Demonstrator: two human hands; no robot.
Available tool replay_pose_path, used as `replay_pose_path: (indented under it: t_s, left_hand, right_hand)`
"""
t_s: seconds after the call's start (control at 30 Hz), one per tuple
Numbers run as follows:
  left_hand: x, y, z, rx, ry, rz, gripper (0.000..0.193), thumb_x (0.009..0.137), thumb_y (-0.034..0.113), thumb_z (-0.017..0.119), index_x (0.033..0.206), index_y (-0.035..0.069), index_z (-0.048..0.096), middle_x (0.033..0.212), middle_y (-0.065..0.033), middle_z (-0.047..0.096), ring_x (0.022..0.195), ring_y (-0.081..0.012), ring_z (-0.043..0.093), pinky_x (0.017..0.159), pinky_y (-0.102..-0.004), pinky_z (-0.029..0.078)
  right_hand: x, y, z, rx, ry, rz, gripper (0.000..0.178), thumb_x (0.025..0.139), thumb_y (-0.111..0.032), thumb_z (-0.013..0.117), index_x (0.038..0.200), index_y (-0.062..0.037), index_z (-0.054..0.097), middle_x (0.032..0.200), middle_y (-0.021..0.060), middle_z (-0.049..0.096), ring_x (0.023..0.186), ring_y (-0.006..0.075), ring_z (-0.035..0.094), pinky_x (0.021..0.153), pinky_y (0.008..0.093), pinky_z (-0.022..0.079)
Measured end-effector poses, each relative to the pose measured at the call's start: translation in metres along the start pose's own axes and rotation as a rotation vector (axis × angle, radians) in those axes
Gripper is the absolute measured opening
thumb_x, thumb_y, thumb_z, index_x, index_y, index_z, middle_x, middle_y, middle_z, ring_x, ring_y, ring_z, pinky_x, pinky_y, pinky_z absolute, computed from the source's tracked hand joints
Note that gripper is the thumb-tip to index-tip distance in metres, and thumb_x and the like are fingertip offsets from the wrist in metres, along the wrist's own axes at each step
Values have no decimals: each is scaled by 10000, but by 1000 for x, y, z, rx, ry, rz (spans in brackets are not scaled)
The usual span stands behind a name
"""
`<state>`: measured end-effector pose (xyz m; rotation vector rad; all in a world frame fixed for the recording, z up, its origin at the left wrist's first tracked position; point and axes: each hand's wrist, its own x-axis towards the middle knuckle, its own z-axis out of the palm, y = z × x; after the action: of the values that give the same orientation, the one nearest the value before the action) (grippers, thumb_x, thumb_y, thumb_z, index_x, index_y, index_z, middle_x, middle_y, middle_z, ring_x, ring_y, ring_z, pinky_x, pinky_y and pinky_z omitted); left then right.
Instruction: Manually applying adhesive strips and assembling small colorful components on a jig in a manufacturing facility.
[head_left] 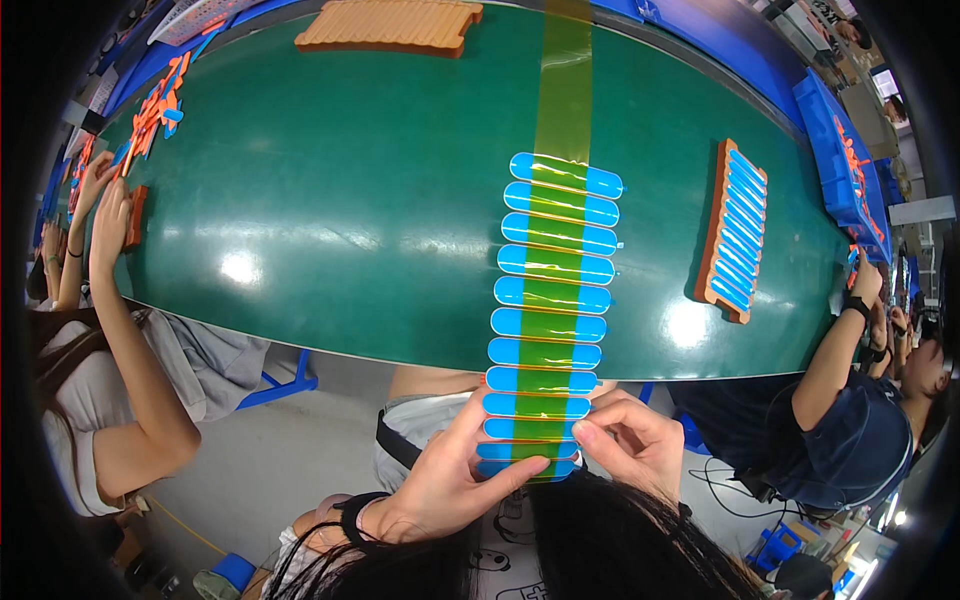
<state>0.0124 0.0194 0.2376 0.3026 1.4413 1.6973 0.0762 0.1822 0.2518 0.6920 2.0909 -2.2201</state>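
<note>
Head | hands [440,492] pinching glossy, round-ended blue strips [592,298] | smooth translucent yellow tape [564,105] across them

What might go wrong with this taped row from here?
The row of blue strips reaches past the near edge of the table, so it could sag if the left hand slips. The bare tape beyond the farthest strip might crease or snag. The right hand, by the strips' right ends, might nudge one askew.
</note>
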Motion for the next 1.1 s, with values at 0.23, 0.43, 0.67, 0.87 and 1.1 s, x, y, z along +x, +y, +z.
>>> replay_pose_path:
  t_s: [0.23,0.43,0.67,0.87,1.1]
  left_hand:
    - [-1,2,0,2,24,-4,608,777,38,604,1265,35,242,1103,-84,505,975,-169,550,753,-262,474]
    - [3,3,0,-72,7,47,554,778,23,597,1239,31,289,1089,-73,515,973,-143,532,803,-267,449]
    - [-1,5,0,-135,61,93,371,802,0,562,1153,6,439,1062,-60,525,936,-106,520,794,-250,435]
    - [2,2,3,-157,123,116,251,806,0,559,1054,-15,527,997,-62,554,884,-102,535,763,-242,445]
    - [5,1,6,-130,159,154,253,803,-7,559,1054,-15,534,985,-55,563,853,-91,538,755,-233,445]
  right_hand:
    - [1,-6,1,10,-42,21,57,753,5,618,800,34,603,791,73,575,613,69,480,564,192,380]
    - [1,-7,0,53,-39,27,59,761,12,606,809,46,597,812,85,577,667,88,498,580,198,374]
    - [0,-10,-1,58,-71,17,49,761,15,604,802,40,595,813,79,576,694,96,487,612,215,376]
    - [0,-6,2,-39,-62,-58,103,732,-25,650,780,22,572,796,69,572,686,106,484,607,217,381]
    - [5,-1,6,4,-77,37,131,715,-50,677,776,2,575,786,39,572,667,84,474,602,207,379]
